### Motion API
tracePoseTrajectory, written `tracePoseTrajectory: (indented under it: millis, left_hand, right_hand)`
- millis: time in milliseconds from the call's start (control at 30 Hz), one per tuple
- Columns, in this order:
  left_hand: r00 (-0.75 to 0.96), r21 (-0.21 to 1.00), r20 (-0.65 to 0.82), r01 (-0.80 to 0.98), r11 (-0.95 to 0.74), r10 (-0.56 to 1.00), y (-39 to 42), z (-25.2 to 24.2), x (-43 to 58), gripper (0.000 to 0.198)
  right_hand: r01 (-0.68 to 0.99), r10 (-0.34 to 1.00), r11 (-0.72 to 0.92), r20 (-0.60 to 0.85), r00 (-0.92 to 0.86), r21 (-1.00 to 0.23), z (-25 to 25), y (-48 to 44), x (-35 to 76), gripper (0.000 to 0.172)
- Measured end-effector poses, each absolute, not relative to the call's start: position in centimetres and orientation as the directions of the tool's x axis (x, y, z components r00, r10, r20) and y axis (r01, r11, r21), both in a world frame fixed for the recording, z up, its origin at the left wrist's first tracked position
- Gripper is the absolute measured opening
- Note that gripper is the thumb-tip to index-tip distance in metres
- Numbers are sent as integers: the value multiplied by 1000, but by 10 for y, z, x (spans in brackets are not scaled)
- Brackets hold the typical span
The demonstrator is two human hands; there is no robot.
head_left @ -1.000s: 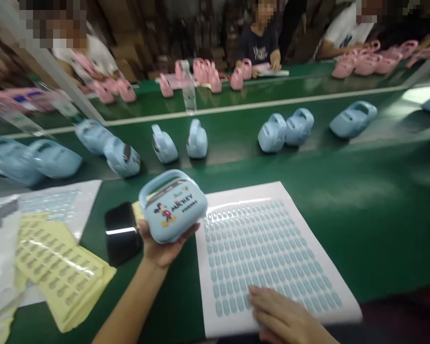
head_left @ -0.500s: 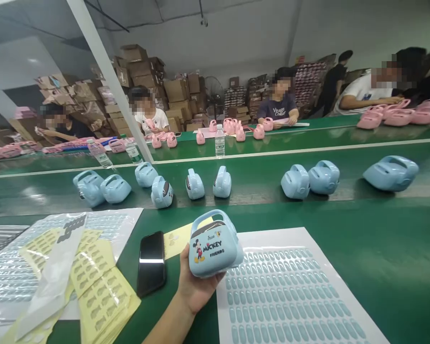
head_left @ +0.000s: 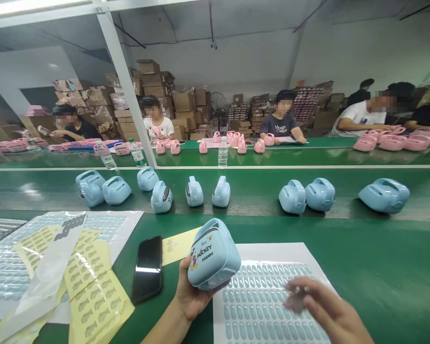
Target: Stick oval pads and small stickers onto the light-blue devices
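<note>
My left hand is closed around a light blue handbag-shaped case printed with Mickey and the words "Mickey Friends", held above the green table. My right hand hovers over a white sheet of small pale blue stickers; its fingers are pinched together and blurred by motion, and what they hold, if anything, is too small to make out. The sheet lies directly below and to the right of the case.
A black phone lies left of the case, beside yellow sticker backing sheets. Several blue cases stand on the conveyor belt ahead. A water bottle and pink cases sit where other people work across the line.
The view has tilted up from the table. My right hand left the sticker sheet, went out of view, then rose back over it. The case turned slightly in my left hand.
</note>
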State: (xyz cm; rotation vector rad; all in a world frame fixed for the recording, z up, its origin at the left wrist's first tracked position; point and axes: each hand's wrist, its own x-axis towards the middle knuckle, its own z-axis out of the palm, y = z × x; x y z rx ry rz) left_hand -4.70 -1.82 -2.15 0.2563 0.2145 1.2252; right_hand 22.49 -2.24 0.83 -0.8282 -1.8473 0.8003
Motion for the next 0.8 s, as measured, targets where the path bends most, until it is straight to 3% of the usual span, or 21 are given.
tracePoseTrajectory:
  millis: [100, 233, 400, 800]
  left_hand:
    - [277, 319, 61, -916, 245, 959, -19, -22, -50, 23]
    - [193, 367, 170, -923, 120, 966, -22, -26, -57, 25]
    - [175, 415, 211, -907, 73, 962, -23, -30, -67, 29]
    - [302, 437, 257, -883, 168, 918, -27, -31, -75, 29]
  right_hand:
    - [138, 664, 747, 726, -178, -650, 46, 15, 200, 6]
    - [57, 513, 858, 849, -123, -511, 69, 34, 151, 8]
    - [100, 406, 912, 911, -77, -398, 66, 26, 114, 9]
    - [62, 366, 929, 931, -1, -365, 59, 30, 100, 12]
